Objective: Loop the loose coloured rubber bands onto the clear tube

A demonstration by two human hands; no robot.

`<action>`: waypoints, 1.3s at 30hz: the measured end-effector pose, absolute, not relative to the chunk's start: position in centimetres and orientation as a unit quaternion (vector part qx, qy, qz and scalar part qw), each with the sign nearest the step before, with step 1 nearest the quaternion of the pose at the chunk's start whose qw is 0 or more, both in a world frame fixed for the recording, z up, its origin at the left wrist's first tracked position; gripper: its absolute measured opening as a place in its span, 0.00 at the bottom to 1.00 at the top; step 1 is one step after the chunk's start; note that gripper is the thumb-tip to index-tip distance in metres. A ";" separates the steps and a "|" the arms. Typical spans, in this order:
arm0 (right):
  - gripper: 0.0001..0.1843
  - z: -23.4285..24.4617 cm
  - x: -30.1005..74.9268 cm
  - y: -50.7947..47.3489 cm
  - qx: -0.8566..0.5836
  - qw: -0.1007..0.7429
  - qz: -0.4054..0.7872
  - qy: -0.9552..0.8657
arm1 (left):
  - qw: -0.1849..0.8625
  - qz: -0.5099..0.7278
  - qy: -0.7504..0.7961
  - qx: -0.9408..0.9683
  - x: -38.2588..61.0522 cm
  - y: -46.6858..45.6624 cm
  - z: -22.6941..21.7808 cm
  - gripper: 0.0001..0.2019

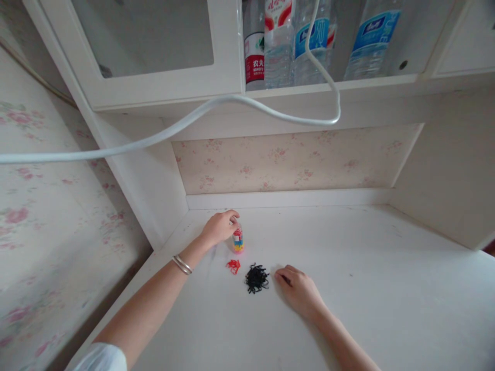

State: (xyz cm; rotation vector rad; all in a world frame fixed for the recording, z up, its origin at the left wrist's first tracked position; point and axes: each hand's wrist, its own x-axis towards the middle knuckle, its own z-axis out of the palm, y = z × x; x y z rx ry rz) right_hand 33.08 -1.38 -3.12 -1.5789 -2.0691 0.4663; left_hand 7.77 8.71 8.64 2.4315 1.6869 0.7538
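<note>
My left hand (221, 226) is closed over the top of a small clear bottle (237, 242) filled with coloured bits, standing upright on the white desk (367, 288). A small red heap of tiny bands (233, 266) lies just in front of the bottle. Beside it sits a larger black heap of tiny bands (256, 278). My right hand (299, 291) rests on the desk just right of the black heap, its fingers curled and pinched around something dark that I cannot make out. A bracelet is on my left wrist.
A white cable (216, 105) hangs across the view in front of the upper cabinet. Several water bottles (278, 41) stand on the shelf above. Floral wallpaper (294, 159) backs the desk, and white side panels close it in on both sides.
</note>
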 end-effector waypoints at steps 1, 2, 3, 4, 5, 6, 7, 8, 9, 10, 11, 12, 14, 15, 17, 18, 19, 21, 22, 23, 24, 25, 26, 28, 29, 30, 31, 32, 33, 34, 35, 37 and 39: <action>0.18 -3.1 33.1 -1.4 -0.580 0.246 0.170 -0.758 | 0.047 0.247 0.551 0.796 7.7 8.8 8.6 0.13; 0.18 -3.1 33.1 -1.4 -0.580 0.247 0.170 -0.758 | 0.052 0.247 0.549 0.797 7.7 8.8 8.5 0.13; 0.18 -3.2 33.1 -1.3 -0.579 0.247 0.169 -0.758 | 0.057 0.248 0.547 0.797 7.6 8.9 8.5 0.13; 0.18 -3.2 33.1 -1.3 -0.578 0.248 0.169 -0.759 | 0.061 0.251 0.545 0.798 7.6 8.9 8.4 0.13; 0.18 -3.2 33.1 -1.3 -0.577 0.249 0.169 -0.760 | 0.064 0.255 0.544 0.797 7.5 8.9 8.4 0.12; 0.18 -3.3 33.1 -1.2 -0.576 0.250 0.168 -0.760 | 0.065 0.263 0.543 0.795 7.4 8.9 8.4 0.11; 0.19 -3.3 33.1 -1.2 -0.575 0.251 0.168 -0.761 | 0.062 0.272 0.542 0.792 7.3 8.9 8.5 0.11; 0.19 -3.3 33.1 -1.2 -0.575 0.252 0.168 -0.761 | 0.058 0.285 0.542 0.788 7.2 8.7 8.6 0.11; 0.19 -3.4 33.2 -1.2 -0.575 0.252 0.167 -0.760 | 0.052 0.299 0.543 0.783 7.1 8.5 8.6 0.11; 0.19 -3.4 33.2 -1.2 -0.576 0.250 0.166 -0.760 | 0.047 0.313 0.543 0.778 6.9 8.1 8.7 0.11; 0.18 -3.4 33.2 -1.2 -0.577 0.249 0.166 -0.760 | 0.042 0.327 0.545 0.771 6.7 7.7 8.7 0.11; 0.18 -3.3 33.2 -1.2 -0.579 0.247 0.166 -0.759 | 0.038 0.340 0.546 0.764 6.6 7.2 8.6 0.12; 0.19 -3.3 33.1 -1.2 -0.579 0.245 0.166 -0.760 | 0.033 0.361 0.552 0.751 6.1 6.0 8.3 0.12; 0.19 -3.2 33.0 -1.2 -0.578 0.245 0.167 -0.760 | 0.036 0.367 0.556 0.745 5.9 5.3 7.9 0.12; 0.19 -3.2 32.9 -1.3 -0.578 0.246 0.167 -0.760 | 0.057 0.372 0.563 0.736 5.4 4.1 6.8 0.13; 0.20 -3.2 32.9 -1.3 -0.578 0.246 0.166 -0.760 | 0.073 0.371 0.568 0.731 5.2 3.6 6.0 0.14; 0.20 -3.3 32.9 -1.3 -0.579 0.247 0.166 -0.759 | 0.091 0.369 0.573 0.726 4.9 3.1 5.2 0.14; 0.20 -3.4 32.8 -1.2 -0.579 0.258 0.169 -0.754 | 0.127 0.356 0.581 0.720 4.4 2.5 3.2 0.13; 0.20 -3.5 32.8 -1.1 -0.580 0.271 0.171 -0.749 | 0.144 0.345 0.581 0.723 4.2 2.3 2.2 0.13; 0.21 -3.5 32.7 -1.0 -0.582 0.286 0.173 -0.742 | 0.160 0.331 0.578 0.729 4.0 2.2 1.2 0.12; 0.21 -3.5 32.6 -0.8 -0.584 0.301 0.175 -0.733 | 0.174 0.315 0.573 0.736 3.8 2.1 0.3 0.12; 0.21 -3.3 32.4 -0.7 -0.587 0.312 0.177 -0.726 | 0.184 0.301 0.568 0.743 3.6 2.0 -0.5 0.12; 0.21 -3.1 32.1 -0.6 -0.588 0.317 0.177 -0.723 | 0.191 0.288 0.566 0.749 3.5 2.0 -1.2 0.12; 0.21 -2.3 31.1 -0.3 -0.582 0.308 0.174 -0.732 | 0.193 0.262 0.565 0.758 3.5 2.0 -2.1 0.13; 0.20 -1.8 30.4 -0.1 -0.575 0.295 0.171 -0.744 | 0.190 0.249 0.565 0.763 3.5 1.9 -2.4 0.12; 0.20 -1.2 29.6 0.0 -0.566 0.278 0.167 -0.758 | 0.185 0.238 0.566 0.767 3.6 1.9 -2.6 0.12; 0.19 -0.7 28.6 0.2 -0.557 0.258 0.160 -0.773 | 0.178 0.229 0.567 0.771 3.7 1.8 -2.6 0.11; 0.19 -0.3 27.6 0.5 -0.549 0.235 0.151 -0.788 | 0.170 0.223 0.569 0.773 3.8 1.7 -2.7 0.11; 0.17 0.1 26.6 0.8 -0.541 0.209 0.140 -0.803 | 0.163 0.218 0.572 0.774 3.9 1.6 -2.6 0.10; 0.16 0.4 25.6 1.1 -0.533 0.184 0.127 -0.816 | 0.157 0.216 0.576 0.773 3.9 1.5 -2.6 0.11; 0.15 0.6 24.7 1.5 -0.527 0.159 0.114 -0.827 | 0.152 0.213 0.581 0.771 3.9 1.4 -2.6 0.11; 0.14 0.6 23.1 2.3 -0.519 0.111 0.089 -0.843 | 0.145 0.211 0.586 0.769 3.9 1.3 -2.6 0.11; 0.13 0.3 22.0 3.1 -0.514 0.075 0.071 -0.852 | 0.140 0.212 0.589 0.767 3.8 1.3 -2.6 0.11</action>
